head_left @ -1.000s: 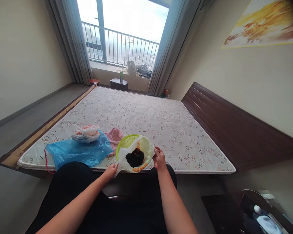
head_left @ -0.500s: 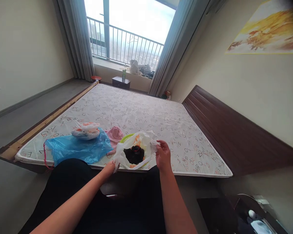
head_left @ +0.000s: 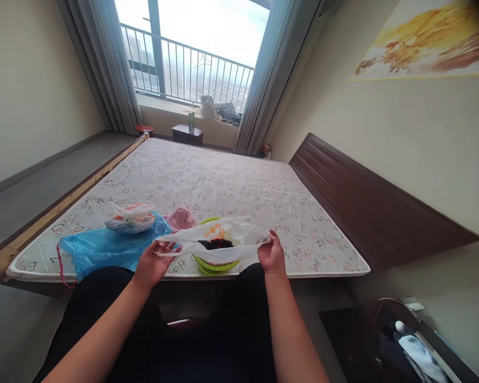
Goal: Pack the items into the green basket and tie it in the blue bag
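Note:
A white plastic bag [head_left: 239, 234] with orange print is stretched sideways between my hands, its mouth pulled long. My left hand [head_left: 155, 260] grips the bag's left handle, fingers curled. My right hand [head_left: 272, 253] pinches the right handle. Inside the opening shows something black [head_left: 215, 243] with a bit of red; its kind I cannot make out. Beneath the bag is a lime-green basket or bowl [head_left: 211, 267] at the mattress edge. To the left, a blue plastic bag [head_left: 104, 247] lies flat with a knotted white bag [head_left: 131, 219] on it. A pink cloth [head_left: 181, 219] sits behind.
The letter-printed mattress [head_left: 223, 181] spreads ahead, with a dark wooden headboard [head_left: 363, 191] on the right. A small bedside table [head_left: 187, 134] carrying a green bottle stands by the window. A dark cabinet [head_left: 351, 340] with several items is at lower right.
The bag's mouth has been drawn wider and flatter. My left hand has moved left and up with its handle; my right hand has shifted slightly right. More of the green rim shows below.

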The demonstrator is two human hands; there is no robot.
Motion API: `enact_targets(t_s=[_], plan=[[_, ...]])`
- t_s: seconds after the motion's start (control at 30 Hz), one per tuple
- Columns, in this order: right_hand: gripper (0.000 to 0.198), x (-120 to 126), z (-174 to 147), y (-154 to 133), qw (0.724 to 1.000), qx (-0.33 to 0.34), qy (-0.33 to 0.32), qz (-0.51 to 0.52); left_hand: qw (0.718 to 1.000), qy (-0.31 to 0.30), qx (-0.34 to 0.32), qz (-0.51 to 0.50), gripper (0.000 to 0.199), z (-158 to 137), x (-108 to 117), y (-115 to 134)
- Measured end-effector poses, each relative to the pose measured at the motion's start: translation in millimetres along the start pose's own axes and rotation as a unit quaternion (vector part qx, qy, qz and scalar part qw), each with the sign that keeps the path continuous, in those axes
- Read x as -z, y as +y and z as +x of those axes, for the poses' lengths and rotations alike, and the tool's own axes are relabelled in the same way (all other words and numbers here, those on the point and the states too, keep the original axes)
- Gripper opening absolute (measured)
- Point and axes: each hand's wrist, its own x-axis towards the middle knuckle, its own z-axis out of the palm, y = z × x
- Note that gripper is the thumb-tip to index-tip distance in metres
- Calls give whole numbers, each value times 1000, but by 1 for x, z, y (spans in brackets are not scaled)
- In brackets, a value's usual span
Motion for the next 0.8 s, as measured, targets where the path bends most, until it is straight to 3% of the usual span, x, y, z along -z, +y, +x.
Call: enact_targets(t_s=[0.07, 0.23, 0.33, 0.43, 0.5, 0.57, 0.63, 0.73, 0.8], plan=[[27, 10, 3, 1, 1000, -28, 9, 11, 999, -38, -21, -16, 14, -4, -12, 12], [36, 14, -7, 9, 995, -92, -29, 2, 981, -145, -104, 78, 48, -21, -45, 10], [40, 4, -20, 11, 990, -107, -82, -33, 960, -162, -136, 182, 70, -25, -63, -6], [34, -10, -35, 9, 980, -63, -146, -119, 935, -152, -160, 278, 83, -25, -76, -24], [24, -21, -48, 6, 944, -7, -209, -255, 918, -149, -178, 322, 77, -27, -82, -35], [18, -33, -65, 5, 869, 54, -276, -407, 899, -157, -181, 366, 65, -31, -85, -46], [28, -45, -80, 5, 804, 107, -324, -487, 874, -179, -169, 419, 52, -37, -87, -56], [35, -58, -96, 9, 777, 149, -374, -483, 836, -222, -155, 477, 43, -44, -86, -70], [34, -59, -99, 13, 767, 129, -413, -474, 830, -229, -153, 486, 40, -46, -84, -76]])
